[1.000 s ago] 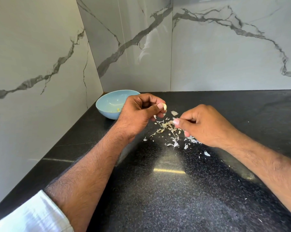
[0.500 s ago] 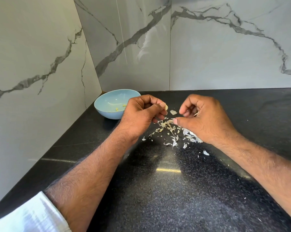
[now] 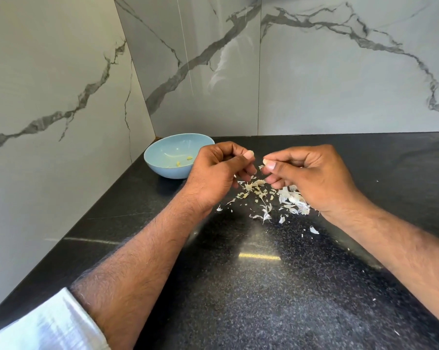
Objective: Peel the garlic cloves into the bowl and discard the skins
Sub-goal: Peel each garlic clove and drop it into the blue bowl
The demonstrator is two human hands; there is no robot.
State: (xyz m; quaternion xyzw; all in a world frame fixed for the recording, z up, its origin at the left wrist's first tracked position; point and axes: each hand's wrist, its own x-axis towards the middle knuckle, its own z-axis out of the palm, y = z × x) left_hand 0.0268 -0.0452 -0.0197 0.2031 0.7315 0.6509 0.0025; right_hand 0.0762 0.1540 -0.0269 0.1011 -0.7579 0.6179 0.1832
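A light blue bowl stands in the counter's back left corner with a few pale yellow garlic bits inside. My left hand hovers just right of the bowl with curled fingers, its thumb pressed to the index finger on a garlic clove that is almost wholly hidden. My right hand faces it a short gap away and pinches a small pale garlic piece between thumb and index finger. Loose garlic skins lie scattered on the counter beneath both hands.
The black speckled counter ends at marble walls on the left and at the back. A few stray skin flakes lie right of the pile. A white sleeve covers my left upper forearm.
My right hand has lifted off the skin pile and come up level with my left hand, now pinching a pale garlic piece. The left hand has stayed nearly in place.
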